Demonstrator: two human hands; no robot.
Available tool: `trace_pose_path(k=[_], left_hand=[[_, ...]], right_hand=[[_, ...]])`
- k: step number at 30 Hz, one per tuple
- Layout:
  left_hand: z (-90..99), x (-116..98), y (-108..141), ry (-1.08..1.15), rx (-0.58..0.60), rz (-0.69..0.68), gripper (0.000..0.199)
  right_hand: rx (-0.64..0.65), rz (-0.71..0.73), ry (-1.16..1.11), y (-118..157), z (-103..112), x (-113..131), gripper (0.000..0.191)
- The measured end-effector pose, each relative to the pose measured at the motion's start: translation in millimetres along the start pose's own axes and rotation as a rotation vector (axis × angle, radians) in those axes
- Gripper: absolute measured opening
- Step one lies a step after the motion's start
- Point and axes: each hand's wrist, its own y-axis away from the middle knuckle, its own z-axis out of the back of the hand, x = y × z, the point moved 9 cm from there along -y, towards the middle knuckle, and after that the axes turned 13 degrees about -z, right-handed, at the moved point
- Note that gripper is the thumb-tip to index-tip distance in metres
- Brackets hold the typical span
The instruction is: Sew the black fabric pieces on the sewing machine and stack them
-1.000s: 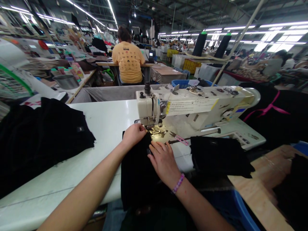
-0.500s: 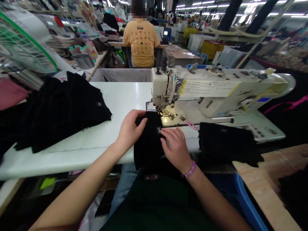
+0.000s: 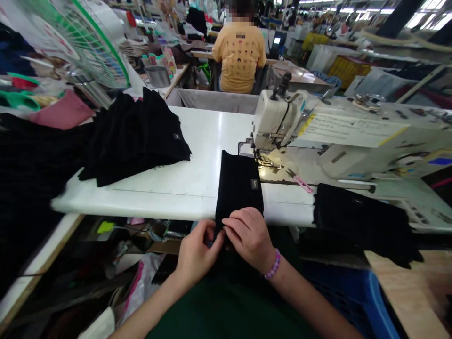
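A black fabric piece (image 3: 237, 183) with a small label lies over the table's front edge, its far end beside the needle area of the sewing machine (image 3: 273, 122). My left hand (image 3: 199, 247) pinches the near left corner of this piece between thumb and fingers. Right beside it, my right hand (image 3: 250, 235), with a beaded bracelet at the wrist, has its fingers closed on the near edge of the same fabric. Pink-handled snips (image 3: 302, 182) rest on the machine bed. Black pieces are piled at the left (image 3: 141, 136), and another stack (image 3: 363, 216) lies at the right.
A green-rimmed fan (image 3: 92, 47) and a pink container (image 3: 65, 110) stand at the left. Beyond the white table (image 3: 201, 136), a person in a yellow shirt (image 3: 240, 54) sits facing away. A blue basket (image 3: 374, 296) is below at the right.
Both hands have moved back toward my body, from beside the needle area to the fabric's near edge. The label is now uncovered. The view has turned left.
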Motion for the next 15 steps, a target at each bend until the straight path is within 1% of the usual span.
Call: trace_pose_path(k=[3,6,13,15], left_hand=[[8.1,-14.8,-6.5,-0.001,-0.062,-0.058,0.016],[13.5,-25.1,-7.8,0.008,-0.095,-0.117,0.015],[21.1,-22.6,-7.3,0.004,-0.134,-0.131,0.01],[20.7,-23.5,-7.2,-0.019,-0.121,-0.132,0.013]], right_hand=[[-0.033,0.008,-0.035,-2.9,6.3,3.0,0.012],[-0.04,0.037,-0.025,-4.8,9.1,5.4,0.014],[-0.016,0.076,-0.016,-5.3,3.9,8.8,0.017],[-0.03,0.078,-0.005,-5.7,4.1,10.7,0.015]])
